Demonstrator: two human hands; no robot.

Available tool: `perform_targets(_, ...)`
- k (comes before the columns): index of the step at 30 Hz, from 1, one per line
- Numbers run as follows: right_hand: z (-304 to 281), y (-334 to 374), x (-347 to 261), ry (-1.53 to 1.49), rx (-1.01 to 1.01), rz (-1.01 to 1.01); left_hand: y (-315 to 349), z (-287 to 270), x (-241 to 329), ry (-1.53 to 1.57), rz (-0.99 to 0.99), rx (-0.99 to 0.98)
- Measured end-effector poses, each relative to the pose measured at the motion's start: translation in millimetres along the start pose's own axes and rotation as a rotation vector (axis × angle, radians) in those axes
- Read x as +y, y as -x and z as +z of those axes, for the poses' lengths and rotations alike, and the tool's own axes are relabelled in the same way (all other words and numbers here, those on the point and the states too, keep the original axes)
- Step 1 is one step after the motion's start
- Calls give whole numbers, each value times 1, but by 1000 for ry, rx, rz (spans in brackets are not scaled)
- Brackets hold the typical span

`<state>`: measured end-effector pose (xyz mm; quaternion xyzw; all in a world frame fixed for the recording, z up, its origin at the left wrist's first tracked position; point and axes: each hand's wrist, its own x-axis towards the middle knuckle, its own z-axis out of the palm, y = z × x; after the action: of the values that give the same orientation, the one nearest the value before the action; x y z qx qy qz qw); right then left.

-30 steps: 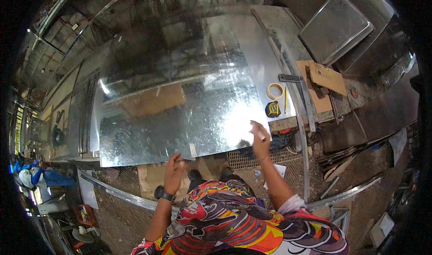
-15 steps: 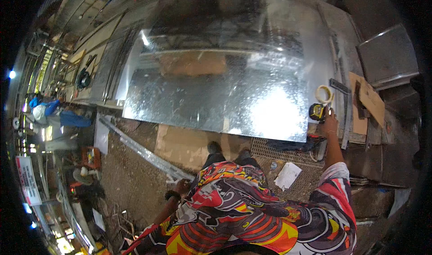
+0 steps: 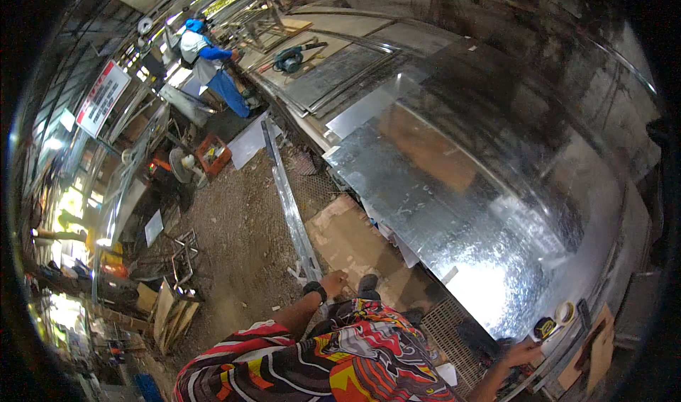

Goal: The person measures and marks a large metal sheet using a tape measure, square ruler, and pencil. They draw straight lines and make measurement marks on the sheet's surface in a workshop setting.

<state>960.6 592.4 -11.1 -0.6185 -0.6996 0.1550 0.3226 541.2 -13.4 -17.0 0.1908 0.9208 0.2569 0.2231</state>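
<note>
My left hand (image 3: 333, 283), with a dark band at its wrist, hangs beside my body above the cardboard on the floor. Its fingers look loosely curled, and I see nothing in them. At the lower right, my right hand (image 3: 523, 352) rests at the near edge of the work table with its fingers stretched out. Just beyond its fingertips sits a black and yellow tape measure (image 3: 544, 327), beside a roll of pale tape (image 3: 565, 313). A large shiny metal sheet (image 3: 418, 196) covers the table and reflects a bright light.
Cardboard (image 3: 355, 242) and a long metal strip (image 3: 289, 203) lie on the floor. A person (image 3: 213, 65) in blue and white stands at the far left near a dark teal power tool (image 3: 289, 59). An orange crate (image 3: 213, 154) and a fan (image 3: 183, 164) stand left.
My view has swung left, bringing the far person and the left side of the workshop further in. My right hand stays near the tape measure; my left hand has moved forward over the cardboard.
</note>
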Motion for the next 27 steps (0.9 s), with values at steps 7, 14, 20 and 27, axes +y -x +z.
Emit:
perform_targets(7, 65, 190, -78, -176, -97, 27, -70, -47, 12, 137, -43, -209)
perform_targets(14, 9, 87, -136, -135, 287, 161, -123, -64, -112, -390, 689, -226)
perform_targets(20, -47, 36, -109, 171, 383, 291, -181, -137, -141, 873, -367, -678)
perform_targets(27, -35, -35, -69, 312, 157, 377, -185, -163, -140, 654, -210, -333)
